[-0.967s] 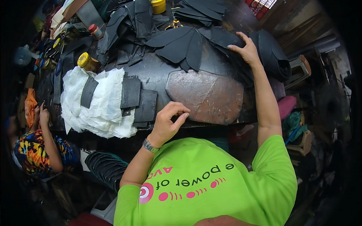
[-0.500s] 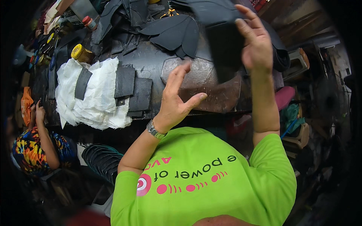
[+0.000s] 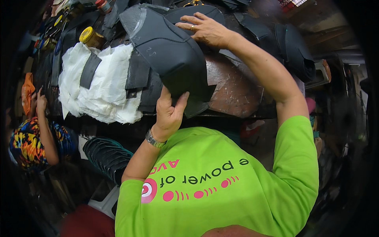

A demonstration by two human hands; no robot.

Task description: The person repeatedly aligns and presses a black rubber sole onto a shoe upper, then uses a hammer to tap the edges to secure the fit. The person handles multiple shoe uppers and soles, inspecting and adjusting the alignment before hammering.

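Observation:
A black stitched shoe upper (image 3: 173,51), with a grey patch at its far end and pale chalk-like marks, is held tilted above the table. My left hand (image 3: 169,112) grips its near edge, thumb showing and the other fingers partly hidden by the black material. At its far right edge lies my right hand (image 3: 211,32), fingers stretched out and apart, touching or just over it. Beneath the upper is a worn brown board (image 3: 233,89). More flat black pieces (image 3: 215,14) lie behind my right hand.
Left of the upper sits a stack of white cloth (image 3: 98,93) with black strips (image 3: 137,71) on it. A yellow-lidded jar (image 3: 90,36) stands behind. A rolled black sheet (image 3: 294,51) is at right. At far left, another person's hand (image 3: 41,103) is near an orange bag (image 3: 27,91).
The black upper has come from the upper right to the middle, turned to show its stitching. My left hand now grips its near edge; my right hand has moved left, fingers spread at its far edge.

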